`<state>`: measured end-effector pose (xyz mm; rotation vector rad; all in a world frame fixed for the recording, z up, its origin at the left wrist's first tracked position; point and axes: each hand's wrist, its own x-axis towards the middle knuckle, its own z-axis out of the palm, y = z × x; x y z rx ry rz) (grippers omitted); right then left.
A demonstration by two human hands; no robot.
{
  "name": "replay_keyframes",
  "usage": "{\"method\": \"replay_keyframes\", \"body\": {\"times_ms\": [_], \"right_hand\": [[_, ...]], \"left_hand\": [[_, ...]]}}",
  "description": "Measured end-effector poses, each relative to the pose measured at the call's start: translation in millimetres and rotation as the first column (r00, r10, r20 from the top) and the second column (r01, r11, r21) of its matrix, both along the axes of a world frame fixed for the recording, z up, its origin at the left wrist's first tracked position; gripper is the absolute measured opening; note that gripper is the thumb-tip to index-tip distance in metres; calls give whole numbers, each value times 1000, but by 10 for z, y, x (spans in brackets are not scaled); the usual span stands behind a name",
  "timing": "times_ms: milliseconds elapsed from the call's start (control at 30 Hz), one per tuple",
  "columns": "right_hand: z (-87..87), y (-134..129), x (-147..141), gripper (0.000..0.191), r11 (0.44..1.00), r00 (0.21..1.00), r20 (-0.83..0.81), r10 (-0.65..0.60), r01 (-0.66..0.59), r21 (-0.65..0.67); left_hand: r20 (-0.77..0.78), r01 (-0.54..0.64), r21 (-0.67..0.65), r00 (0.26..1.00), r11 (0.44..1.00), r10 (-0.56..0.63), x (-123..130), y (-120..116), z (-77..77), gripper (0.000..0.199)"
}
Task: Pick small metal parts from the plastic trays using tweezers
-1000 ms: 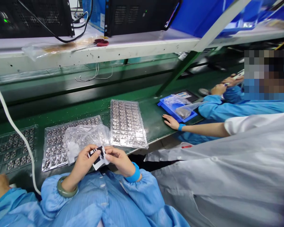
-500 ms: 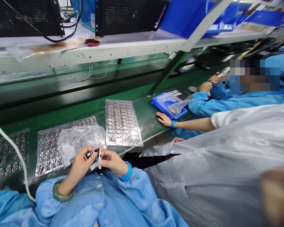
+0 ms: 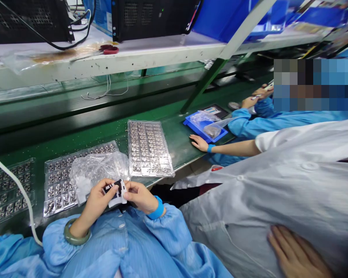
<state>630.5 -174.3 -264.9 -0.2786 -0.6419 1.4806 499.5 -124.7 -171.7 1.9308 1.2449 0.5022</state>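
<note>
Turned flatter since the earlier frame, the small black-and-white piece was now held over the lap of the blue smock, just in front of the clear plastic bag lying on the tray of metal parts. The left hand, bangled wrist low, closed its fingers on one edge, and the right hand pinched the other. It looked light, thin and bendy, so edges seemed the place to grip.
</note>
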Motion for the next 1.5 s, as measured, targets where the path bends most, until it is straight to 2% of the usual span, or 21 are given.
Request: {"method": "replay_keyframes", "body": {"times_ms": [167,400,633,900,1233,1367,1500], "right_hand": [[-33,-7,69,29,992,999,5,-41,42,-120],[-24,16,54,30,987,999,1,-45,45,-155],[-19,18,66,35,973,995,82,-52,69,-221],[-8,23,67,41,962,995,99,12,16,-274],[3,42,48,41,950,996,86,13,15,-312],[25,47,47,42,943,993,122,5,36,-331],[60,51,59,42,937,992,125,-22,64,-344]], "left_hand": [[18,-5,-90,1000,996,7,-33,0,-31,37],[17,-21,-85,1000,996,22,-36,-5,-43,38],[43,-45,-122,998,992,50,-24,7,-46,40],[201,-47,-308,973,950,113,-5,-5,-60,40],[245,-10,-365,964,931,106,-4,-5,-9,39],[257,-41,-406,954,913,157,24,-22,24,45],[248,-11,-448,959,894,136,51,-40,43,51]]}}
